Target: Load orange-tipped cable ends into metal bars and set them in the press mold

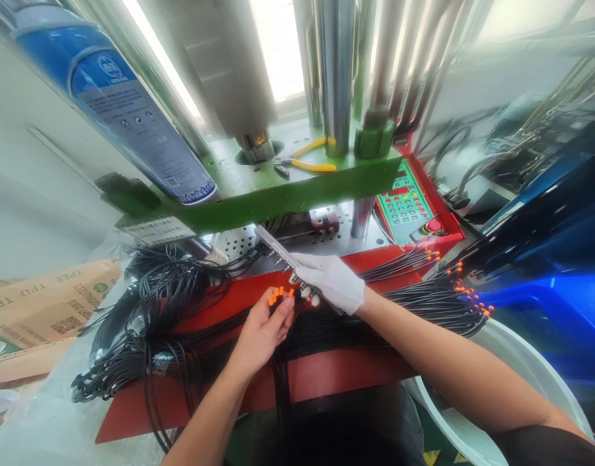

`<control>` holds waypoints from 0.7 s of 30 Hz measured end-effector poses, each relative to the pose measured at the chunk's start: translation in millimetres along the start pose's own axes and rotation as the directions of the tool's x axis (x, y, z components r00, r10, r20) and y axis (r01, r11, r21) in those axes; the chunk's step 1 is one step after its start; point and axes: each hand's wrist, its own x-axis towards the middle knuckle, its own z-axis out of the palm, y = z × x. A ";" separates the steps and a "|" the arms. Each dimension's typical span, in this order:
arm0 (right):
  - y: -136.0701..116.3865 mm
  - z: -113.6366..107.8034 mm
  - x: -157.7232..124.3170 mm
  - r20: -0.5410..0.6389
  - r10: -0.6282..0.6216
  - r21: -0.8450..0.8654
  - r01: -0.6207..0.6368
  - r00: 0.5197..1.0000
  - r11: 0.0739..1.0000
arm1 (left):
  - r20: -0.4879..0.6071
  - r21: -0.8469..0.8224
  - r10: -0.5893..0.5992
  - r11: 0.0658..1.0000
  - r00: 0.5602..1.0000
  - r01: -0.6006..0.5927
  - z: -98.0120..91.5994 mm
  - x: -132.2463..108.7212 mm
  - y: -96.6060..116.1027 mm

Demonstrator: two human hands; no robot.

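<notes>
"One point to establish first: which step is in hand?"

"In my judgement, the thin black cables with orange tips point(276, 295) are being worked one by one at a narrow silver metal bar with short pins point(274, 247). Fitting or removal: cannot tell."

"State of each grip?"

"The bare left hand point(264, 331) has thumb and fingers together, clamped on several of those cables. The right hand in a white glove point(336, 283) is closed around the bar's near end; its far end projects free, forward and to the left."

"Position of the tips relative to the grip?"

"They protrude just past the left thumb, near the gloved fingers. Contact with the bar is hidden."

"What does the next move call for?"

"I judge: a steady bar, and a single tip separated and aligned with it."

"Remaining stock?"

"A long black cable bundle point(336, 333) lies across the red metal bench point(321, 380), with orange ends at the right."
</notes>
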 end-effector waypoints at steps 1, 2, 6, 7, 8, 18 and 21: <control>0.4 0.5 0.0 0.008 -0.003 -0.001 0.003 1.000 1.000 | 0.017 0.001 0.000 1.000 1.000 0.000 -0.2 -0.7 -0.4; 0.4 0.8 -0.1 0.013 -0.006 -0.001 0.006 1.000 1.000 | 0.031 0.005 0.004 1.000 1.000 -0.004 -0.7 -1.2 -0.9; -1.0 1.3 -1.1 0.031 -0.004 0.011 0.003 1.000 1.000 | 0.059 0.033 0.039 0.999 0.997 -0.041 -4.1 -1.3 -4.3; -1.3 1.3 -1.3 0.039 -0.005 0.013 0.004 0.999 1.000 | 0.062 0.044 0.042 0.998 0.997 -0.045 -4.7 -1.1 -5.0; -1.5 1.4 -1.7 0.046 -0.006 0.015 0.005 0.999 1.000 | 0.062 0.054 0.044 0.997 0.997 -0.047 -5.1 -1.0 -5.6; 1.7 2.8 -2.1 0.049 -0.011 -0.005 0.011 0.999 1.000 | -0.029 0.100 0.036 0.994 0.999 -0.033 -1.0 -3.8 -5.9; 2.0 3.6 -1.9 0.051 -0.002 -0.006 0.002 0.999 1.000 | -0.018 0.113 0.034 0.993 0.999 -0.032 -2.6 -2.4 -9.1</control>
